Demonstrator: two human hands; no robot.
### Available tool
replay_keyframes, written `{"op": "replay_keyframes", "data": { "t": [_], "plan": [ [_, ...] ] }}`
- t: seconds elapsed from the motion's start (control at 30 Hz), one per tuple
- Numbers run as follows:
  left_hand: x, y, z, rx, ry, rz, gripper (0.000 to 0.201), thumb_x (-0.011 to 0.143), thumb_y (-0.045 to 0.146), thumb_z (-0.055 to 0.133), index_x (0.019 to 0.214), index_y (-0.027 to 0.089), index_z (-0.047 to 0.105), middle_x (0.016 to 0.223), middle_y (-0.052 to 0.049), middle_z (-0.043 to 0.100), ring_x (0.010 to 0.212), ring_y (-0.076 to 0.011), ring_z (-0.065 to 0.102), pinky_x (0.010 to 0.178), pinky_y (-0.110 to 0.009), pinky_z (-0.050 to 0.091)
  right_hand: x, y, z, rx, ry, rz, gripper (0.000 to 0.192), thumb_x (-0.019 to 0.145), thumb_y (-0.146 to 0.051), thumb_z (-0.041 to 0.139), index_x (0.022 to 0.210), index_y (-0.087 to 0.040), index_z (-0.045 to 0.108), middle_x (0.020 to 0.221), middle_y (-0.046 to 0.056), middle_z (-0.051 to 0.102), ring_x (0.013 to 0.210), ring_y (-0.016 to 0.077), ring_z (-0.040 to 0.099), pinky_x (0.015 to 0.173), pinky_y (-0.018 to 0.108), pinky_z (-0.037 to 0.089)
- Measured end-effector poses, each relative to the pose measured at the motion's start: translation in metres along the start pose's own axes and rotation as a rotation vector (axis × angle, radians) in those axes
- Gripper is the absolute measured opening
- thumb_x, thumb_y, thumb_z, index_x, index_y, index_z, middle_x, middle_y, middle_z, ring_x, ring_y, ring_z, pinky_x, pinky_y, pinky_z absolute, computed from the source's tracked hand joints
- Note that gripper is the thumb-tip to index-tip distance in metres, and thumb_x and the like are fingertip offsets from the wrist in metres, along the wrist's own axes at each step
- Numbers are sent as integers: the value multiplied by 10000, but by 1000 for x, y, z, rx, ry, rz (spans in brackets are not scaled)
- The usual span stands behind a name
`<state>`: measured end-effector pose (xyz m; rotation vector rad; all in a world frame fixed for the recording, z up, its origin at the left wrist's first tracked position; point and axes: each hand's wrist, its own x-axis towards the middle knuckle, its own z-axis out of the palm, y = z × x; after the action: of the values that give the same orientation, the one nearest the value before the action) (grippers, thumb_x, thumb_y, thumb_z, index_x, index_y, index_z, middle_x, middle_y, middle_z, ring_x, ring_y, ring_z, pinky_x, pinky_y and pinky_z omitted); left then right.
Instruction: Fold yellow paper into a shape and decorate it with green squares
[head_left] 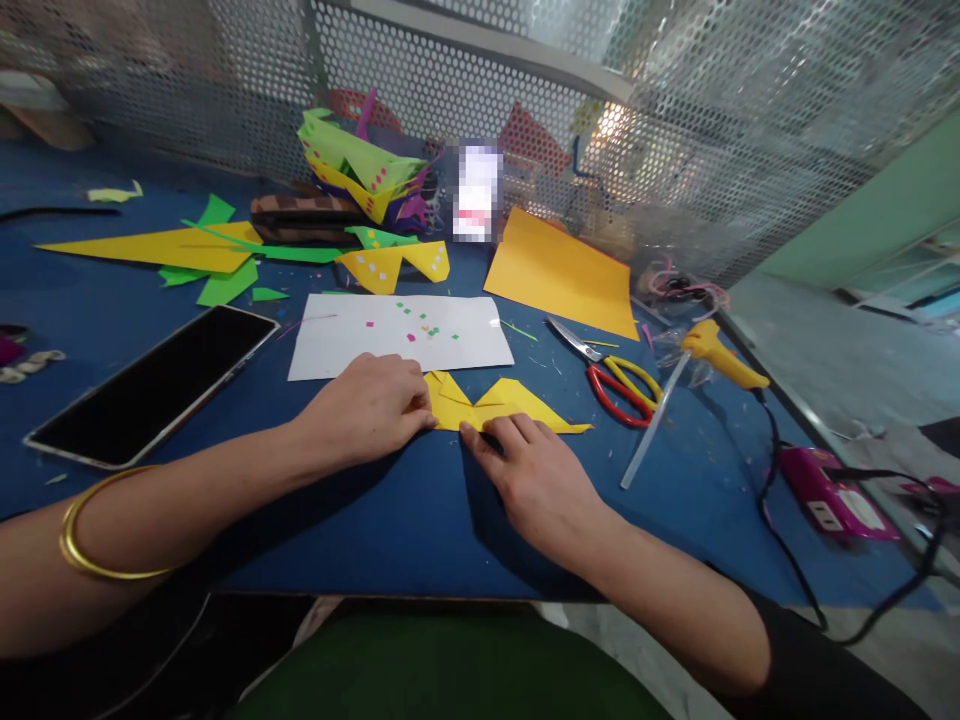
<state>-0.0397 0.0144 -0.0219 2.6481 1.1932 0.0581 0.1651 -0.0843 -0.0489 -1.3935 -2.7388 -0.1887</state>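
A folded yellow paper piece (517, 402) lies flat on the blue table (420, 510) in front of me. My left hand (367, 408) presses its left end with curled fingers. My right hand (529, 470) rests on its lower edge, fingertips flat on the paper. Just beyond it lies a white sheet (397, 335) dotted with small coloured paper squares.
A phone (154, 385) lies at the left. Red-and-yellow scissors (619, 380), a yellow glue gun (720, 355) with a glue stick, and a pink power block (836, 495) with a black cable sit at the right. An orange sheet (562, 270), paper scraps and folded paper crafts (360, 170) lie behind.
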Motion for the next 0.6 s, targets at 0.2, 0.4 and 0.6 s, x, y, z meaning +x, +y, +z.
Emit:
{"op": "replay_keyframes", "data": {
  "t": [0.2, 0.4, 0.6],
  "plan": [
    [-1, -3, 2, -88, 40, -16, 194, 821, 320, 599, 699, 204, 695, 811, -42, 677, 772, -206, 610, 654, -322, 349, 6, -1, -9, -35, -51, -37, 559, 895, -119, 490, 1451, -103, 430, 990, 141, 566, 872, 259, 464, 723, 389, 411],
    [-9, -6, 4, -151, 63, -36, 215, 833, 341, 598, 691, 203, 683, 814, -31, 674, 754, -186, 606, 654, -310, 363, 10, -3, -11, -80, -60, -61, 525, 904, -127, 478, 1427, -88, 449, 961, 139, 550, 877, 264, 461, 710, 385, 405],
    [-10, -7, 6, -196, 73, -48, 198, 821, 306, 601, 669, 190, 654, 783, -32, 654, 760, -188, 599, 666, -308, 385, 9, -2, -9, -84, -68, -69, 559, 888, -127, 502, 1441, -100, 430, 953, 124, 542, 859, 261, 451, 708, 383, 404]
  ]
}}
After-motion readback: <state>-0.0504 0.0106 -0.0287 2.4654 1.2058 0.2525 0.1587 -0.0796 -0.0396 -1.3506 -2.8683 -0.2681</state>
